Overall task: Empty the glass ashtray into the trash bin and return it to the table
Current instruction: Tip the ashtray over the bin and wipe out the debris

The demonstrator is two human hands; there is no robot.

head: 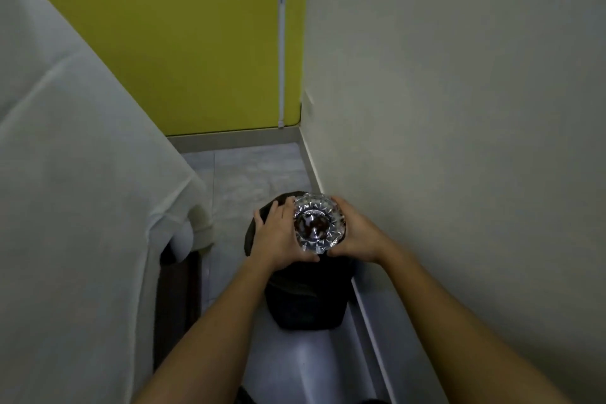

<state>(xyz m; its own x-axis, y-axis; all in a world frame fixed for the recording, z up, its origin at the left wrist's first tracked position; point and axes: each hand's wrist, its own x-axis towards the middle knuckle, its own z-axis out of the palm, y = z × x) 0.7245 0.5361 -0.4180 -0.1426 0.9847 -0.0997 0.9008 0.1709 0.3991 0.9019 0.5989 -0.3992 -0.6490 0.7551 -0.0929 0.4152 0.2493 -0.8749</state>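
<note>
A cut-glass ashtray [317, 223] with dark residue in its bowl is held directly above a black trash bin [305, 298] that stands on the floor against the right wall. My left hand [277, 233] grips the ashtray's left rim and my right hand [355, 233] grips its right rim. Its bowl faces up toward the camera. The bin's opening is mostly hidden behind the hands and the ashtray. No table is in view.
A bed with white sheets [82, 174] fills the left side, leaving a narrow strip of grey tiled floor [249, 180]. A pale wall [459, 108] with a skirting board runs along the right. A yellow-green wall [196, 43] closes the far end.
</note>
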